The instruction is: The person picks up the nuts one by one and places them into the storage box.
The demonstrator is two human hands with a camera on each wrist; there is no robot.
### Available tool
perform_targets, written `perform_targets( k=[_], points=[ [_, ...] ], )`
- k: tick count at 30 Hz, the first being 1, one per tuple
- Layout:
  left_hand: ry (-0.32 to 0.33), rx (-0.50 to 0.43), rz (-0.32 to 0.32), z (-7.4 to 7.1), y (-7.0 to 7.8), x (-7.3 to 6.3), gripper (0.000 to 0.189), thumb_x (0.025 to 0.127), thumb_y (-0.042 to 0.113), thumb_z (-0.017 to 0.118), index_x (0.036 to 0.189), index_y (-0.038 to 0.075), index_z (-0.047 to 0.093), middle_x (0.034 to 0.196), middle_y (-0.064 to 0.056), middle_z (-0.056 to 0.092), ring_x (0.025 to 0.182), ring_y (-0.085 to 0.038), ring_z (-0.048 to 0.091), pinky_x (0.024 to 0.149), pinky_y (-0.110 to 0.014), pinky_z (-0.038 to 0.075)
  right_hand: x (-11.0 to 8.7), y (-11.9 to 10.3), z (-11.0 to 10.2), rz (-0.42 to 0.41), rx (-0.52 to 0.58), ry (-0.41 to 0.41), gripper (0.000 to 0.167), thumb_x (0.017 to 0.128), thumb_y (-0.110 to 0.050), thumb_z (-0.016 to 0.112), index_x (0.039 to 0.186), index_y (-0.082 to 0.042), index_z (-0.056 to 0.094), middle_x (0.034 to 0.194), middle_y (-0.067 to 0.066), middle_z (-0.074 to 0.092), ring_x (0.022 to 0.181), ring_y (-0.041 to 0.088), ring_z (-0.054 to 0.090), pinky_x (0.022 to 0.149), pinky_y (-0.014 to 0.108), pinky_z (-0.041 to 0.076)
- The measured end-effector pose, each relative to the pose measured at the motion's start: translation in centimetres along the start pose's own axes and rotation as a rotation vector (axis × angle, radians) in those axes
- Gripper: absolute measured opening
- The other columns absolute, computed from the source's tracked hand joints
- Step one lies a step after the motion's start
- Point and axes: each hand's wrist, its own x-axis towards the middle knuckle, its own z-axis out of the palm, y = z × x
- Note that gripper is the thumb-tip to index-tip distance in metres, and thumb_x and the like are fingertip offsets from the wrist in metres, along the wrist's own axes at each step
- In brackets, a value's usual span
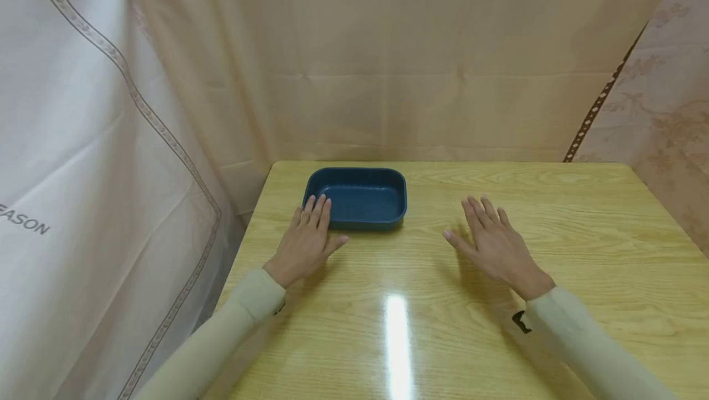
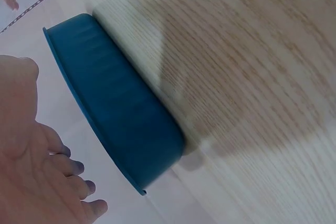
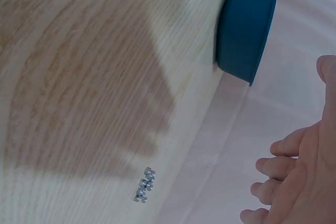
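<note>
A dark blue rectangular basin (image 1: 365,203) with rounded corners stands upright on the table. My left hand (image 1: 303,243) is held palm down with straight fingers, its fingertips overlapping the basin's near left corner in the head view. In the left wrist view, the left palm (image 2: 31,166) shows above the table, apart from the basin's side (image 2: 118,103). My right hand (image 1: 495,246) hovers with fingers straight over the table's right half, holding nothing. Several small shiny metal pieces (image 3: 144,184) lie in a short row on the wood in the right wrist view; the right hand hides them in the head view.
The wood-grain table (image 1: 581,221) has its back edge against a beige hanging cloth (image 1: 443,68). A pale cloth with a patterned band (image 1: 149,117) hangs at the left, and a floral one (image 1: 664,80) at the right. A light glare (image 1: 397,344) falls on the tabletop.
</note>
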Motion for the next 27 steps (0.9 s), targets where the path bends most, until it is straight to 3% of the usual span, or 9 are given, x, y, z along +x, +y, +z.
perform_targets(
  k=[5,9,14,17,19,23,27],
  points=[
    [-0.012,-0.002,-0.01,0.0,-0.1,-0.1,0.084,0.108,0.059,0.035,0.16,-0.005,0.016,0.166,-0.025,0.019,0.153,-0.043,0.018,0.122,-0.057,0.018,-0.1,-0.2,-0.2,-0.001,0.001,0.001,0.089,0.106,-0.063,0.038,0.162,0.003,0.016,0.166,0.027,0.018,0.153,0.048,0.008,0.119,0.067,0.01],
    [0.0,-0.011,-0.019,0.2,-0.8,-0.2,0.078,0.11,0.056,0.035,0.159,-0.004,0.024,0.164,-0.024,0.026,0.152,-0.042,0.024,0.121,-0.057,0.022,-0.3,-0.2,-0.3,-0.006,0.0,0.03,0.082,0.108,-0.059,0.038,0.16,0.004,0.024,0.161,0.029,0.029,0.15,0.052,0.017,0.116,0.069,0.017],
    [0.123,-0.073,-0.045,0.7,-2.3,-0.3,0.06,0.111,0.044,0.044,0.144,-0.005,0.052,0.147,-0.026,0.051,0.136,-0.042,0.048,0.111,-0.055,0.039,-0.4,-0.2,-0.3,-0.008,0.023,0.102,0.066,0.11,-0.05,0.043,0.148,0.003,0.048,0.143,0.029,0.054,0.138,0.054,0.04,0.11,0.068,0.033],
    [0.207,-0.158,-0.094,0.9,-3.1,-0.2,0.047,0.109,0.038,0.051,0.128,-0.004,0.063,0.127,-0.023,0.062,0.115,-0.039,0.059,0.096,-0.051,0.05,-0.4,-0.1,-0.2,-0.007,0.023,0.127,0.057,0.109,-0.046,0.048,0.139,0.001,0.06,0.131,0.026,0.064,0.13,0.051,0.05,0.103,0.066,0.042],
    [0.23,-0.215,-0.135,1.0,-3.6,-0.2,0.041,0.108,0.035,0.055,0.12,-0.002,0.066,0.115,-0.02,0.064,0.102,-0.035,0.06,0.084,-0.047,0.054,-0.5,0.1,-0.1,-0.008,0.007,0.138,0.052,0.109,-0.044,0.05,0.133,-0.001,0.065,0.125,0.023,0.068,0.125,0.048,0.055,0.098,0.064,0.047],
    [0.218,-0.297,-0.222,1.3,-4.3,0.3,0.034,0.107,0.035,0.055,0.11,0.002,0.064,0.099,-0.013,0.062,0.081,-0.026,0.058,0.064,-0.04,0.052,-0.7,0.5,0.1,-0.025,-0.024,0.176,0.04,0.107,-0.036,0.058,0.124,-0.002,0.071,0.114,0.018,0.073,0.114,0.043,0.06,0.084,0.058,0.055],
    [0.203,-0.397,-0.328,1.7,-5.2,0.7,0.03,0.107,0.035,0.055,0.106,0.005,0.06,0.087,-0.007,0.062,0.069,-0.021,0.058,0.058,-0.037,0.048,-0.8,1.1,0.3,-0.043,-0.038,0.185,0.031,0.102,-0.025,0.065,0.12,-0.001,0.071,0.106,0.016,0.075,0.103,0.041,0.062,0.07,0.052,0.057]
  ],
)
